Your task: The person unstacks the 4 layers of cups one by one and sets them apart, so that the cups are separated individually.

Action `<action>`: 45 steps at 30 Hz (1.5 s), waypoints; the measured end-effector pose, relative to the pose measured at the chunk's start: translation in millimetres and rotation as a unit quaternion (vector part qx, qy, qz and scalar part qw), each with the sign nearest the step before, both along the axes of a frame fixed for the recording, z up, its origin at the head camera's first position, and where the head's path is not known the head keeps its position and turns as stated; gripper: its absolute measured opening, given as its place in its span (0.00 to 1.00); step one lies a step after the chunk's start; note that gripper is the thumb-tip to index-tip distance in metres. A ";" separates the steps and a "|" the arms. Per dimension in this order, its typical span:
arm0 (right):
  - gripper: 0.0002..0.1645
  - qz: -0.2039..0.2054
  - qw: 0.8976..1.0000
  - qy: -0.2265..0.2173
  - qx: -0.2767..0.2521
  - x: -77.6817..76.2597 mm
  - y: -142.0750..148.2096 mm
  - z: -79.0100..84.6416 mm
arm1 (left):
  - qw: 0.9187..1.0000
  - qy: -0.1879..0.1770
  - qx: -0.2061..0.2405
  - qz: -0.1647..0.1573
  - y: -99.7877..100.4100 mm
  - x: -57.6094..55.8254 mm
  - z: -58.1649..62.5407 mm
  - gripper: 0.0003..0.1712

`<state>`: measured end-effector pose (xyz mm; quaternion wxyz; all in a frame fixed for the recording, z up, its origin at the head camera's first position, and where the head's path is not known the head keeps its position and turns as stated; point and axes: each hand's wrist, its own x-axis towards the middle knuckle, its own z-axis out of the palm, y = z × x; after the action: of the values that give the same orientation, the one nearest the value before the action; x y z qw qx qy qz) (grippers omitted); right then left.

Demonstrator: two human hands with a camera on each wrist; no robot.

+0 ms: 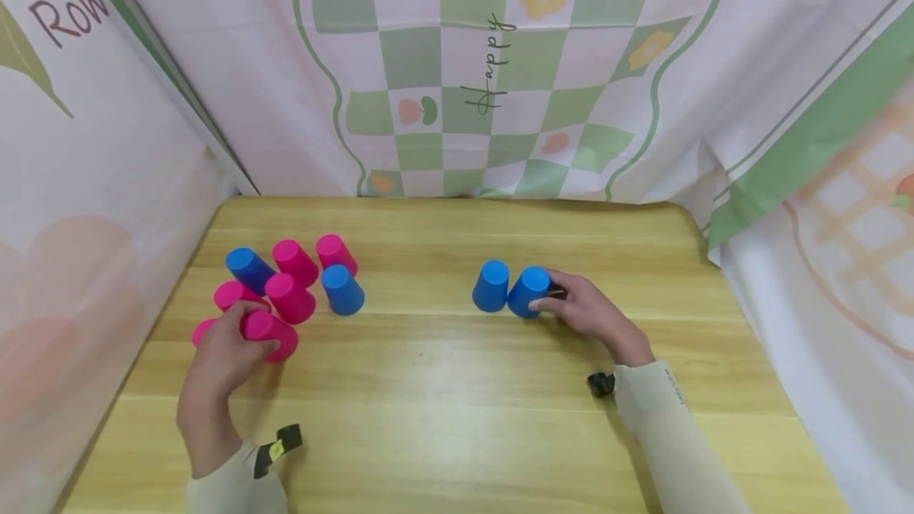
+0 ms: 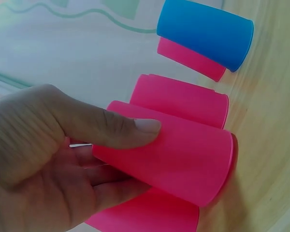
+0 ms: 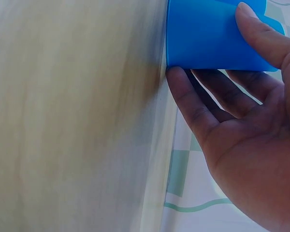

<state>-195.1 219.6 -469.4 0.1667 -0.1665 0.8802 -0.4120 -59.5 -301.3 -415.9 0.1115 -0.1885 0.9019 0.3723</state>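
Note:
My left hand [image 1: 224, 355] grips an upside-down pink cup [image 1: 274, 337] at the front of a cluster on the left. The left wrist view shows the thumb across that cup's side [image 2: 179, 154], with other fingers curled beneath. Its rim sits close over the table. Over to the right, my right hand [image 1: 589, 308] holds an upside-down blue cup [image 1: 530, 292] between thumb and fingers, its rim at the tabletop. A second blue cup [image 1: 491, 286] stands right beside it on the left. In the right wrist view the thumb presses the held cup's wall [image 3: 208, 38].
Several more pink cups [image 1: 290, 299] stand inverted around the left hand, with a blue cup [image 1: 250, 270] behind and another blue cup [image 1: 343, 290] at the cluster's right edge. The wooden table [image 1: 428, 403] meets a patterned curtain [image 1: 471, 117] at its back.

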 end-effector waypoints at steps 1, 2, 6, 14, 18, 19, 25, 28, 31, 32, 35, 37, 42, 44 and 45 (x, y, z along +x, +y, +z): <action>0.32 0.000 1.000 0.000 0.001 0.1 -0.1 0.2 | 1.000 -0.004 0.001 0.003 -0.1 -0.3 -0.1 0.38; 0.32 0.000 1.000 0.000 0.003 0.2 -0.2 0.4 | 1.000 -0.007 0.000 0.005 -0.1 -0.5 -0.1 0.38; 0.33 -0.001 1.000 -0.003 0.005 0.2 -0.3 1.1 | 1.000 -0.012 0.003 0.010 0.1 -1.4 -1.0 0.39; 0.32 -0.001 1.000 -0.003 0.007 -0.2 0.8 0.2 | 1.000 -0.006 0.001 0.009 1.5 -3.0 -3.3 0.39; 0.32 -0.001 1.000 -0.002 0.007 -0.4 0.9 -0.3 | 1.000 -0.008 0.004 0.012 1.6 -3.2 -3.1 0.41; 0.32 -0.001 1.000 -0.002 0.007 -0.5 0.9 -0.4 | 1.000 -0.008 0.005 0.013 1.6 -3.2 -3.1 0.41; 0.32 0.000 1.000 -0.002 0.007 -0.4 0.8 -0.6 | 1.000 -0.009 0.006 0.009 2.1 -3.4 -2.8 0.41; 0.32 0.000 1.000 -0.002 0.006 -0.4 0.9 -0.9 | 1.000 -0.011 0.007 0.006 2.1 -3.5 -2.9 0.41; 0.32 0.000 1.000 -0.002 0.005 0.0 0.9 -0.9 | 1.000 -0.014 0.010 0.004 2.2 -3.6 -2.7 0.42; 0.32 -0.001 1.000 -0.003 0.005 -0.2 1.1 -0.8 | 1.000 -0.014 0.011 0.004 2.4 -3.6 -2.5 0.42; 0.32 0.001 1.000 -0.002 0.005 -0.1 1.0 -0.3 | 1.000 -0.017 0.012 0.006 2.8 -4.0 -2.0 0.44; 0.31 0.000 1.000 -0.002 0.004 -0.6 1.1 0.0 | 1.000 -0.019 0.012 0.008 3.2 -4.3 -1.7 0.45; 0.31 0.001 1.000 -0.002 0.003 -0.5 1.2 0.5 | 1.000 -0.019 0.011 0.012 4.3 -4.3 -0.7 0.46; 0.31 0.001 1.000 -0.002 0.003 -0.3 1.3 0.5 | 1.000 -0.017 0.010 0.011 4.7 -3.6 0.3 0.45; 0.31 0.001 1.000 -0.002 0.003 -0.2 1.3 0.5 | 1.000 -0.016 0.010 0.011 4.9 -3.1 1.0 0.45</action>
<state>-195.4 220.9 -468.9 0.1689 -0.1659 0.8811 -0.4094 -62.7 -296.4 -415.0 0.1240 -0.2030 0.8942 0.3792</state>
